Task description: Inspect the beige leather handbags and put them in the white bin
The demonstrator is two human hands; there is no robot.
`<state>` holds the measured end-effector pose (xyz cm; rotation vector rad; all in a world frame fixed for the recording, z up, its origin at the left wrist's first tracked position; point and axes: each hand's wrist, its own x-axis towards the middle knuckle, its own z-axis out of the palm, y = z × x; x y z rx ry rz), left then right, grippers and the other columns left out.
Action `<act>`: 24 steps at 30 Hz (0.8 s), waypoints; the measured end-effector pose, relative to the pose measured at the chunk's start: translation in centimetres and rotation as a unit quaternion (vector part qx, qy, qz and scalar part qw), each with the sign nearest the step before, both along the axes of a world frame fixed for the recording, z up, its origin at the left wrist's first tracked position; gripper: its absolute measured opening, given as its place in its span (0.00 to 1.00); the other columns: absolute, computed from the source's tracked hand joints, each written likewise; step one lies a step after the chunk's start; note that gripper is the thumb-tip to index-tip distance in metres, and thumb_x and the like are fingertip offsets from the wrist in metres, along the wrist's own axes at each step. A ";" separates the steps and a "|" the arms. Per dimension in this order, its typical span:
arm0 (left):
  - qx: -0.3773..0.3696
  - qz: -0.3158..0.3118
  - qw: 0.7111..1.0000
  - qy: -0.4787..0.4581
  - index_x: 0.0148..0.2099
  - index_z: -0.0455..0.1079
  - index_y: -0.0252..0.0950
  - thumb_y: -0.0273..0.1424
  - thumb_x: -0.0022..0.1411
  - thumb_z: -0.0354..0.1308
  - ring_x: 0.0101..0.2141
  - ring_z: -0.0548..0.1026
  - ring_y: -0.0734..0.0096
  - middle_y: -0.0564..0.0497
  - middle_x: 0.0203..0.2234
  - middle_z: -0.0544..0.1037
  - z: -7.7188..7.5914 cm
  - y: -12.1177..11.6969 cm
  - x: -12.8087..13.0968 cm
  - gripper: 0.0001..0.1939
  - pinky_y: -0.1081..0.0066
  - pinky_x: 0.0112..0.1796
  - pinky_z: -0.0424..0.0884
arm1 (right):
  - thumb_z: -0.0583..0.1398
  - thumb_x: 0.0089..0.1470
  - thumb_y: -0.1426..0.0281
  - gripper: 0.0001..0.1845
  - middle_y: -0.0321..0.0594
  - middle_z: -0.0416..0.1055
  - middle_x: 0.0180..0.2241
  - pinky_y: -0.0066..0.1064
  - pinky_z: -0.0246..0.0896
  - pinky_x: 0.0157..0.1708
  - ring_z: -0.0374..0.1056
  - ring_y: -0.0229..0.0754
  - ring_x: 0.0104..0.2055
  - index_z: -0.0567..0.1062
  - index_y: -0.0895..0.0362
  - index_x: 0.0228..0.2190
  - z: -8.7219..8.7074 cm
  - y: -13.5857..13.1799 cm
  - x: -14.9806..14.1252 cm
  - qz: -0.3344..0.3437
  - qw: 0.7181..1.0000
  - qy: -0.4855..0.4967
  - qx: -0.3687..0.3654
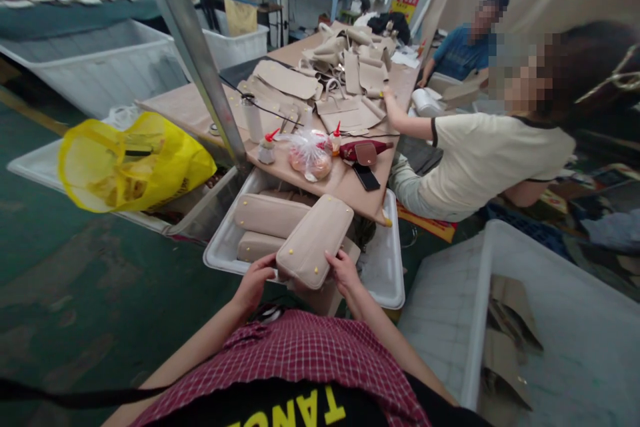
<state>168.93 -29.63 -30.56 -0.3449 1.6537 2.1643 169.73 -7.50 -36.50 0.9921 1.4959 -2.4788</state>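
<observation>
I hold a beige handbag (314, 240) bottom up, its small gold studs showing, over the near edge of a white plastic bin (385, 273). My left hand (256, 280) grips the bag's near left corner. My right hand (344, 271) is closed on its near right corner. Two more beige bags (267, 213) lie inside the bin behind it.
A work table (190, 110) carries beige leather pieces (345, 90), glue bottles (267, 147), a plastic bag of fruit (310, 155) and a phone (367, 177). A seated person (480, 160) reaches onto it; another person (465, 47) sits farther back. A yellow bag (130, 163) hangs left. A big white bin (550, 320) stands right.
</observation>
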 end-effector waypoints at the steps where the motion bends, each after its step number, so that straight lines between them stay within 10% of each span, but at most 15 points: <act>1: -0.002 0.006 1.000 0.001 0.39 0.79 0.31 0.29 0.37 0.59 0.45 0.72 0.57 0.48 0.34 0.81 -0.1 -0.1 0.0 0.22 0.67 0.51 0.63 | 0.74 0.26 0.58 0.33 0.43 0.78 0.36 0.35 0.68 0.42 0.72 0.44 0.36 0.78 0.60 0.37 0.0 0.0 0.0 0.000 1.000 0.000 0.008; 9: -0.105 -0.025 0.994 0.016 0.38 0.73 0.29 0.48 0.45 0.69 0.33 0.71 0.66 0.48 0.30 0.78 0.3 0.4 -0.3 0.27 0.71 0.39 0.67 | 0.72 0.27 0.57 0.32 0.43 0.78 0.37 0.38 0.66 0.45 0.72 0.45 0.38 0.78 0.60 0.37 0.8 -0.4 0.1 0.007 0.999 0.005 0.053; 15: -0.129 -0.050 0.990 -0.021 0.55 0.66 0.28 0.42 0.38 0.74 0.38 0.74 0.61 0.43 0.40 0.78 -0.3 1.0 -0.2 0.44 0.69 0.38 0.71 | 0.72 0.27 0.58 0.34 0.46 0.78 0.39 0.41 0.65 0.47 0.72 0.49 0.40 0.78 0.62 0.39 2.4 -0.7 0.7 0.035 0.996 0.026 0.084; 24: -0.137 -0.085 0.987 -0.013 0.49 0.65 0.32 0.42 0.35 0.73 0.36 0.76 0.60 0.47 0.35 0.78 0.9 0.2 1.2 0.39 0.68 0.36 0.73 | 0.70 0.30 0.59 0.32 0.43 0.78 0.41 0.46 0.65 0.52 0.72 0.53 0.45 0.78 0.60 0.40 3.8 -1.3 2.9 0.046 0.992 0.039 0.113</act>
